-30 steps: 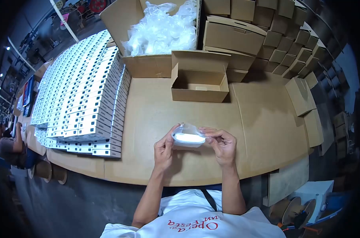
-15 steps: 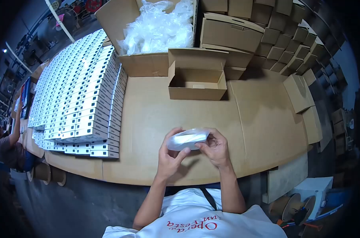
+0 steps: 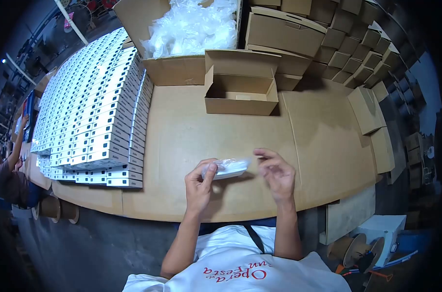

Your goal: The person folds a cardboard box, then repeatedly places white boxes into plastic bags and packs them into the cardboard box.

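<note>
My left hand (image 3: 200, 185) pinches the left end of a small white box in a clear plastic bag (image 3: 226, 168), held just above the brown table (image 3: 318, 146). My right hand (image 3: 277, 174) is at the bag's right end, fingers spread, with a fingertip near the plastic; whether it grips is unclear. An open small cardboard box (image 3: 240, 92) stands on the table beyond my hands.
Rows of stacked white boxes (image 3: 92, 112) cover the table's left side. A large carton of plastic bags (image 3: 191, 29) sits at the back, with stacked brown boxes (image 3: 328, 44) to the right. Another person (image 3: 9, 175) sits at far left.
The bagged box has turned flatter and lower. My right hand has let go of its fold and opened out to the right; my left hand now pinches the left end.
</note>
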`<move>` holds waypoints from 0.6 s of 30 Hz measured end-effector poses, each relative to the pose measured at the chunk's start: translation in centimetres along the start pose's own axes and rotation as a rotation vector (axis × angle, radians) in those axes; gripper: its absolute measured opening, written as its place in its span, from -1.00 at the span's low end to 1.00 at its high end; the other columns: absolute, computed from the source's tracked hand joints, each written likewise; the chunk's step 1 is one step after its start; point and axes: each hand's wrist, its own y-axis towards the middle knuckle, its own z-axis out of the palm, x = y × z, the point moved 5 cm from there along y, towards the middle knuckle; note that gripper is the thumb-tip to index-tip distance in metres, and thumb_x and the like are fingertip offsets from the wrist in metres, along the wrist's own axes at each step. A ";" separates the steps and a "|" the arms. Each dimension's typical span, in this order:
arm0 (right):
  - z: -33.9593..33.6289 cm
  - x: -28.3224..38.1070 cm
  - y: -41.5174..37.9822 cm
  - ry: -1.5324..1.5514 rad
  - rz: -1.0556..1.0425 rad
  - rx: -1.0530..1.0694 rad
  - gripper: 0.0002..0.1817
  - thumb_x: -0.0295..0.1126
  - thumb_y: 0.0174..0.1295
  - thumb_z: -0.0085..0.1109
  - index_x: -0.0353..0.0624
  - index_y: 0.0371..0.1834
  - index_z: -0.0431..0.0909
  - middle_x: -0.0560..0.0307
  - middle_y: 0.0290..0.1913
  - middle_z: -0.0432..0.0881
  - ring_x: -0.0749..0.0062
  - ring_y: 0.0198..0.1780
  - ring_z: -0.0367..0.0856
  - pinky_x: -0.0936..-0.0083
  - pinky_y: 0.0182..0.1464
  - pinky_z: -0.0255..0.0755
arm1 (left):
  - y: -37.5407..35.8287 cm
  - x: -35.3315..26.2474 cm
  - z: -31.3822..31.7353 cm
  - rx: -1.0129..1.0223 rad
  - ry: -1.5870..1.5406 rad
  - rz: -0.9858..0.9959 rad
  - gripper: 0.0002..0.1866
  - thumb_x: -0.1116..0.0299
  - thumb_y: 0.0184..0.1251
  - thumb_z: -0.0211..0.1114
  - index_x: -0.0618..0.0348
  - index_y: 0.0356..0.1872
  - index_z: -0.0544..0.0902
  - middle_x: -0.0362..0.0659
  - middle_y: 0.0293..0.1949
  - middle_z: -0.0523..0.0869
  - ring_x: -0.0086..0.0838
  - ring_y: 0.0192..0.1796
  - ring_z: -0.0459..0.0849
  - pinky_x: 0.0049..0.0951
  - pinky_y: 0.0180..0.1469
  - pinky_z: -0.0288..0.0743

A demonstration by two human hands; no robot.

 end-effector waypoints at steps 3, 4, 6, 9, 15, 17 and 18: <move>2.4 1.2 -0.2 -0.228 -0.063 0.208 -0.64 -0.60 0.09 0.53 -0.15 0.00 0.80 -0.08 0.17 0.75 0.18 0.14 0.72 0.35 0.24 0.54 | 0.2 0.3 0.1 0.032 0.034 0.049 -0.64 0.21 0.64 0.24 0.35 -0.18 0.80 -0.14 -0.14 0.80 -0.55 -0.09 0.67 -0.52 -0.02 0.50; 2.5 1.0 -0.3 -0.289 -0.050 0.208 -0.64 -0.59 0.08 0.53 -0.15 -0.01 0.80 -0.06 0.12 0.77 0.18 0.12 0.73 0.35 0.22 0.55 | 0.2 0.7 0.1 0.022 0.025 -0.008 -0.61 0.18 0.65 0.21 0.35 -0.16 0.80 -0.15 -0.16 0.79 -0.56 -0.11 0.66 -0.53 -0.03 0.50; 2.9 0.6 -0.3 -0.405 -0.025 0.217 -0.64 -0.59 0.06 0.54 -0.16 -0.02 0.81 -0.01 0.03 0.82 0.20 0.08 0.75 0.33 0.19 0.58 | 0.0 1.3 0.0 -0.009 0.006 -0.121 -0.55 0.11 0.69 0.15 0.36 -0.14 0.79 -0.18 -0.20 0.78 -0.59 -0.14 0.66 -0.54 -0.06 0.50; 3.1 1.2 0.2 -0.427 -0.001 0.192 -0.65 -0.56 0.06 0.56 -0.15 -0.04 0.81 0.04 -0.05 0.84 0.20 0.02 0.77 0.35 0.14 0.61 | 0.1 1.8 0.0 -0.022 -0.060 -0.044 -0.47 0.06 0.75 0.01 0.37 -0.07 0.76 -0.20 -0.25 0.76 -0.60 -0.16 0.66 -0.52 -0.07 0.53; 2.7 1.3 0.3 -0.508 0.027 0.227 -0.67 -0.53 0.04 0.58 -0.20 -0.08 0.79 -0.01 -0.02 0.82 0.18 0.05 0.77 0.33 0.17 0.60 | 0.3 0.3 0.1 0.007 -0.114 0.063 -0.55 0.12 0.75 0.00 0.32 0.08 0.71 -0.20 -0.20 0.76 -0.57 -0.15 0.69 -0.50 -0.02 0.55; 2.5 1.2 0.3 -0.521 -0.016 0.220 -0.67 -0.50 0.04 0.59 -0.18 -0.08 0.79 0.01 0.02 0.81 0.15 0.06 0.76 0.30 0.17 0.60 | -0.1 -1.1 0.2 0.005 -0.127 0.102 -0.62 0.19 0.71 0.09 0.33 0.13 0.69 -0.18 -0.10 0.77 -0.53 -0.06 0.72 -0.46 0.12 0.57; 2.4 1.2 0.3 -0.530 -0.032 0.206 -0.67 -0.49 0.04 0.59 -0.18 -0.08 0.79 0.02 0.04 0.81 0.15 0.06 0.76 0.29 0.17 0.60 | -0.3 -1.8 0.7 0.018 -0.115 0.144 -0.66 0.24 0.67 0.16 0.32 0.14 0.68 -0.17 -0.07 0.78 -0.53 -0.05 0.72 -0.45 0.13 0.58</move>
